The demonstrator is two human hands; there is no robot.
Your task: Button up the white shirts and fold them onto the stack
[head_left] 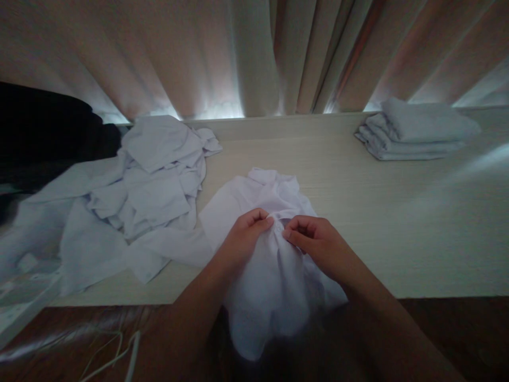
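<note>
Head view, and I am watching two bare hands working over one white garment (268, 302), which lies at the near edge of a pale platform (397, 212), its lower part hanging over that edge. I see the left hand (248, 233) pinching the cloth between thumb and forefinger. Close beside it, the right hand (318, 239) grips the fabric too, thumb against curled fingers. Between their fingertips shows a small round spot, perhaps a button (279, 228); it is too small to be sure. Left of the hands sprawls a rumpled heap of white cloth (159, 185), next to something black (47, 127). Well apart at far right sits a folded stack (429, 132), and curtains (178, 48) hang behind.
</note>
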